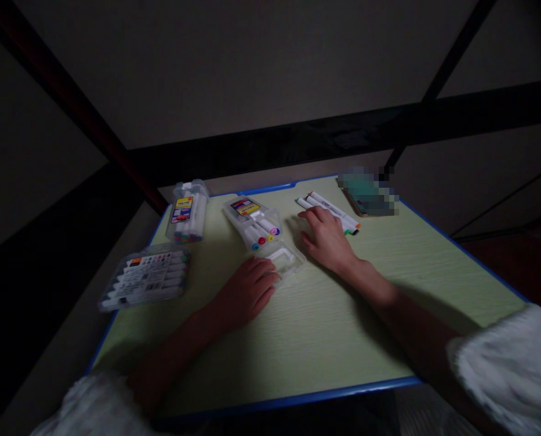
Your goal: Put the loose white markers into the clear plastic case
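My left hand [247,290] lies flat and open on the pale green table [325,327], its fingertips resting on the open lid [285,259] of a clear marker case [252,223]. That case holds a few white markers with coloured caps. My right hand [327,239] rests open on the table just right of the case, fingers spread, its fingertips touching two loose white markers [331,212] that lie side by side. Both wrists wear white fuzzy sleeves.
Two more clear marker cases lie at the left: one [188,212] near the far edge, one [146,277] at the left edge. A blurred teal object [368,194] sits at the far right corner. The table has a blue rim; dark bars stand behind it.
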A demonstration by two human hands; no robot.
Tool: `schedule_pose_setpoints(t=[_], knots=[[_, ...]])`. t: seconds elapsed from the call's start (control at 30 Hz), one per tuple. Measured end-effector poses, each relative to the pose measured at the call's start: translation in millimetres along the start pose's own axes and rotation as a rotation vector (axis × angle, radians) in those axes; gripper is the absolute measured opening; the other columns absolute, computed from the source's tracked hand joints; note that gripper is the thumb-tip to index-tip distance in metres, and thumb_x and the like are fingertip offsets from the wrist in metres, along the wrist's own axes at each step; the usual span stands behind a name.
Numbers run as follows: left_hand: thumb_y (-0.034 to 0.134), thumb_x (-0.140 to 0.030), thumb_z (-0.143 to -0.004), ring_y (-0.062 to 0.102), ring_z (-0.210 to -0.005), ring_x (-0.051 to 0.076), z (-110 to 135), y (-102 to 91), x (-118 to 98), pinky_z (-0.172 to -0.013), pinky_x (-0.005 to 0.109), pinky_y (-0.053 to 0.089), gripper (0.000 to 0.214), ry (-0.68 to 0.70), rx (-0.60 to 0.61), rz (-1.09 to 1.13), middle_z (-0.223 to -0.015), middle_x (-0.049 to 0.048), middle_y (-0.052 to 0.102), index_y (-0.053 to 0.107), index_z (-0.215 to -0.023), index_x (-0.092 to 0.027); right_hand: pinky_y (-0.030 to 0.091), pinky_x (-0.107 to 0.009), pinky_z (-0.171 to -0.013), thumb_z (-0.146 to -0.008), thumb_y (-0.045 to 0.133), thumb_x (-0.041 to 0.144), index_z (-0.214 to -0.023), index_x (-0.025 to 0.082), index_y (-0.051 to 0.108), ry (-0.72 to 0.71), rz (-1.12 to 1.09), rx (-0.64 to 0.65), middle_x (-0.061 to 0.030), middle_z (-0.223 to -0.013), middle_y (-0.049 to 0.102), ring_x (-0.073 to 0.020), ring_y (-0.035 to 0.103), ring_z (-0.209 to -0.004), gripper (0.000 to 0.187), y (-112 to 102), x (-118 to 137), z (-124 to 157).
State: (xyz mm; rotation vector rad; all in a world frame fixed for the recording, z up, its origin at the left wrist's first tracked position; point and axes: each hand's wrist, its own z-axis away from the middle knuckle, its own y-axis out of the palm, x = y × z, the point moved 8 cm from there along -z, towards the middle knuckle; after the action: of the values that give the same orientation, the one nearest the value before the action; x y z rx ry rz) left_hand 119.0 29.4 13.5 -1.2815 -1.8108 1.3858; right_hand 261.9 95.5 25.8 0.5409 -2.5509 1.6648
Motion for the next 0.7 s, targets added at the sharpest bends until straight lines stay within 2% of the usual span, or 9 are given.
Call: schedule_pose_setpoints(t=[0.27,0.7], knots=[[0.044,-0.016,-0.086,0.047,-0.105,0.021,-1,0.5,-2,-0.095,0.041,0.042,0.017,0.009,0.000,-0.013,-0.104,0.0102,0.055,0.054,-0.100,-0.012,0.035,-0.042,-0.081,-0.075,0.044,0.017,-0.112,0.013,0.051,0.094,0.090,0.067,-0.0157,-0.113,0.052,-0.0307,0.046,-0.104,0.038,11,-12,2],[0.043,-0.017,-0.087,0.048,-0.104,0.022,-2,-1.2,-2,-0.093,0.041,0.044,0.017,0.012,-0.003,-0.023,-0.103,0.0104,0.056,0.054,-0.099,-0.012,0.033,-0.044,-0.081,-0.077,0.042,0.018,-0.108,0.014,0.053,0.077,0.083,0.085,-0.0153,-0.109,0.055,-0.0298,0.049,-0.098,0.034,16,-10,3]])
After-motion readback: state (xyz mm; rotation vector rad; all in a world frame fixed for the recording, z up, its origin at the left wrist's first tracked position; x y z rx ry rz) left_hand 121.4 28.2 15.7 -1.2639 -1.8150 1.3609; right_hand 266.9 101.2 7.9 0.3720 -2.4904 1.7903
